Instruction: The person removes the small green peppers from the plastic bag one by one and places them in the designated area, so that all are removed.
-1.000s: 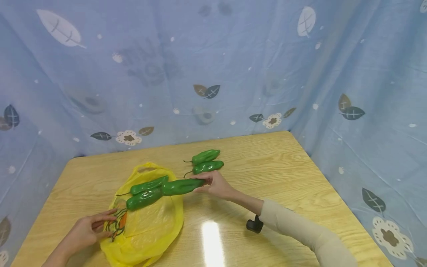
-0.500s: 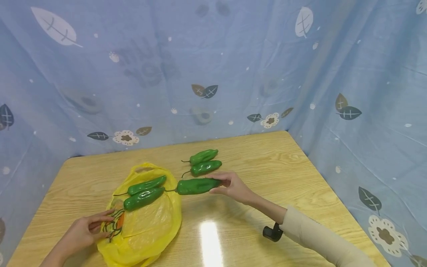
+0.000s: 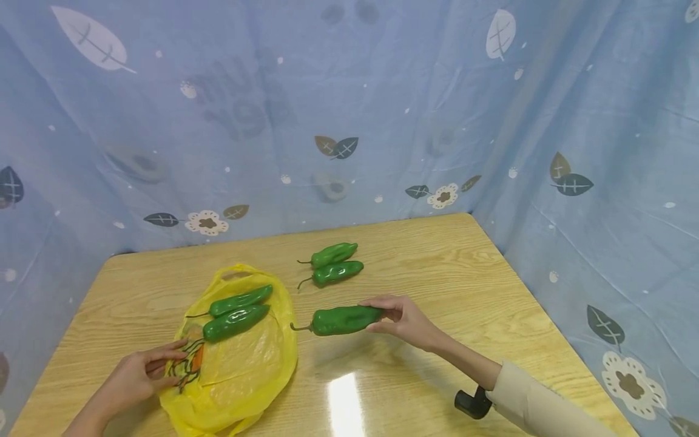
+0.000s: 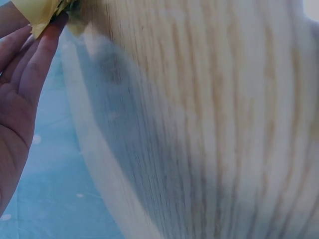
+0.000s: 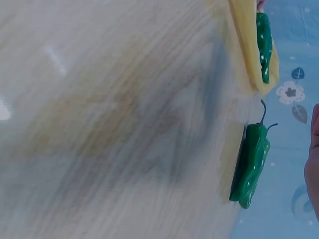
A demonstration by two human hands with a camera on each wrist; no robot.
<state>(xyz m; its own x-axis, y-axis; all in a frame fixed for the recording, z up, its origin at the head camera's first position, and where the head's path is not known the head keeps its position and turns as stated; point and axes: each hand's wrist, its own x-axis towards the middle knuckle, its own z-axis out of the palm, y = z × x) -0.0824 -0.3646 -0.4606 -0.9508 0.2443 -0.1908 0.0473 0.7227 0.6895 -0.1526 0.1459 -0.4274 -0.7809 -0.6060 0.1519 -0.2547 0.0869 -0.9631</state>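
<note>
My right hand (image 3: 401, 320) grips a long green pepper (image 3: 343, 320) by its tip over the table, its stem pointing left. In the right wrist view only a sliver of this hand (image 5: 312, 169) shows at the right edge, and the held pepper is out of sight. At the left, fingers and thumb of my left hand (image 3: 131, 381) pinch the printed edge of a yellow plastic bag (image 3: 256, 379). The left wrist view has that hand (image 4: 20, 94) with a bit of bag (image 4: 37, 12) at its fingertips. Two green peppers, one farther (image 3: 241, 301) and one nearer (image 3: 236, 323), lie on the bag.
Two more green peppers lie side by side behind my right hand, one farther back (image 3: 334, 255) and one nearer (image 3: 338, 273). The wooden table (image 3: 426, 273) ends at a blue patterned curtain (image 3: 382, 121) at the back and sides. A black device (image 3: 474, 403) is at my right wrist.
My right hand has carried the green pepper off the bag, rightward and a little nearer to me. My left hand stays on the bag's edge; the other peppers keep their places.
</note>
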